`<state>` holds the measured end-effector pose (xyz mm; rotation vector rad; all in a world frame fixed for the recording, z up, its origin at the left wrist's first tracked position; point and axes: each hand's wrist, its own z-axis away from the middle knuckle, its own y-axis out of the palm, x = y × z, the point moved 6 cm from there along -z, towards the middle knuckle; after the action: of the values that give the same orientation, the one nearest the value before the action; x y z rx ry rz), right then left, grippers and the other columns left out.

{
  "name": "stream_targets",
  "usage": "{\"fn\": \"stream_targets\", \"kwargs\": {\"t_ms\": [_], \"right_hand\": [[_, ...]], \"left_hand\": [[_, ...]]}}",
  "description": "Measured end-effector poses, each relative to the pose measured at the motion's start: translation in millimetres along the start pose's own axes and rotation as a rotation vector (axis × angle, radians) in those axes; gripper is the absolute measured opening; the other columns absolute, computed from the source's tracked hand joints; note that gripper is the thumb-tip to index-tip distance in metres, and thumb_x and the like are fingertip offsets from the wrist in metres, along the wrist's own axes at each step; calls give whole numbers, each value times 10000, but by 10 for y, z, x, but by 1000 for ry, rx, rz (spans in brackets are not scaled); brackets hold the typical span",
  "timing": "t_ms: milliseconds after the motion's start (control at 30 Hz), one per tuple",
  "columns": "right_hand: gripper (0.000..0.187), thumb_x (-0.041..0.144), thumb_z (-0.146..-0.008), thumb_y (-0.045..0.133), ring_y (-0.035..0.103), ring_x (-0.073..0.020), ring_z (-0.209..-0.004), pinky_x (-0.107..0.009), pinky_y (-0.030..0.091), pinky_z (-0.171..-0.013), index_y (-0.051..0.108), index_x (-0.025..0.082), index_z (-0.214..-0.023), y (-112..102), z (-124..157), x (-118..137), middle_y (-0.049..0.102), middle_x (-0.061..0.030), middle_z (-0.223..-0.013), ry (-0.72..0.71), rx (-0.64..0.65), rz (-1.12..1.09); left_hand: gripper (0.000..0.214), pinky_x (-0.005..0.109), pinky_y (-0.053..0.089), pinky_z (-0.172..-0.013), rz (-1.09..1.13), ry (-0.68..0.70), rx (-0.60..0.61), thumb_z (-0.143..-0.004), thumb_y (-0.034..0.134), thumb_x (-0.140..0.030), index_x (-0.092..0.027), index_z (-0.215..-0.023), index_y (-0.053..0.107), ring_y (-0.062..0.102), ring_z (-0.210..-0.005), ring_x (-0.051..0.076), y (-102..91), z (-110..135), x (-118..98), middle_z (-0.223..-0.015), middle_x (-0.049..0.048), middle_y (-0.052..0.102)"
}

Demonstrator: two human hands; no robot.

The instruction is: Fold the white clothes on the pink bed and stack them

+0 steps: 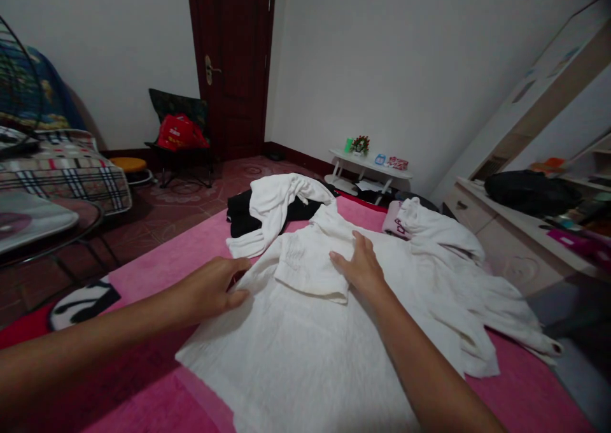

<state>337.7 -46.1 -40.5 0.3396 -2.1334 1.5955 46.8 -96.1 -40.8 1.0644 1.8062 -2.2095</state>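
A white shirt lies spread in front of me, with one short sleeve folded inward across its body. My left hand is at the shirt's left edge, thumb and fingers apart; some fingertips are hard to make out against the cloth. Over the folded sleeve's right side rests my right hand, its thumb spread away from the fingers. Right of that hand, more white clothing lies rumpled, with a long sleeve reaching toward the right. A white garment beyond the shirt drapes over folded black clothing.
Everything lies on a pink bedspread. A rolled pale item with lettering sits at the far right. Drawers flank the bed's right side. Left are a round chair and a plaid-covered seat. A low white table stands behind.
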Motion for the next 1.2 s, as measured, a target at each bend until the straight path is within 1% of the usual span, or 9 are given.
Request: {"fn": "stream_targets", "kwargs": {"t_ms": [133,300,367,433,500,633,833,1033,1200], "right_hand": [[964,553,-713,631,498,-339,-1186,-415,429,-905,186,186,-1485,86,-16,-84,407,-184,-1379,78,153,201],[964,562,-684,661,577,-354,-1067,-423,454,-790,239,186,-1466,13,-43,-134,464,-213,-1307,90,195,368],[825,582,-671,660,579,-354,-1057,-419,451,-778,439,155,-1341,-39,-81,-200,530,-213,-1237,99,186,428],[523,536,-692,640,613,-315,-972,-381,450,-734,623,165,-1061,-57,-125,-256,630,-165,-1081,98,223,439],[246,420,-692,628,633,-258,-826,-325,432,-650,649,192,-784,-98,-200,-273,675,-96,-865,94,228,398],[132,278,-642,572,528,-151,-551,-249,339,-497,553,192,-544,-393,-503,-186,551,2,-533,45,36,78],[135,298,-570,594,438,-109,-505,-219,309,-440,554,170,-551,-1079,-898,-311,483,42,-498,33,-402,-498],[165,287,-546,673,461,-110,-505,-224,348,-455,562,169,-582,-1181,-812,-962,512,49,-517,276,-509,-634],[236,384,-654,660,579,-172,-566,-276,440,-497,601,170,-733,-853,-528,-1357,613,-12,-617,415,-236,-601]], "left_hand": [[242,233,393,-619,82,31,10,-732,507,-301,-175,-921,592,591,-712,174,55,40,-25,-815,16,656],[192,230,381,-599,165,49,46,-758,504,-296,-170,-891,562,584,-695,167,98,54,-43,-784,11,635],[188,229,383,-595,189,49,68,-761,509,-293,-172,-893,566,584,-688,164,103,70,-69,-775,7,631],[192,226,388,-593,201,51,89,-762,512,-291,-174,-901,575,582,-680,161,97,94,-114,-768,4,629],[202,227,395,-596,195,55,97,-762,513,-296,-175,-904,588,580,-678,161,71,115,-187,-765,5,632],[233,234,419,-614,184,67,91,-761,514,-317,-176,-913,620,584,-697,167,-28,119,-429,-772,11,646],[241,211,421,-599,332,185,142,-772,525,-259,-178,-956,658,590,-689,146,-51,46,-1006,-809,12,670],[254,183,381,-542,431,329,227,-745,555,-193,-166,-964,679,536,-618,111,310,-89,-1455,-736,-3,627],[363,176,366,-515,537,248,426,-658,594,-119,-139,-1005,699,484,-586,92,989,-168,-1488,-732,-3,598]]}}
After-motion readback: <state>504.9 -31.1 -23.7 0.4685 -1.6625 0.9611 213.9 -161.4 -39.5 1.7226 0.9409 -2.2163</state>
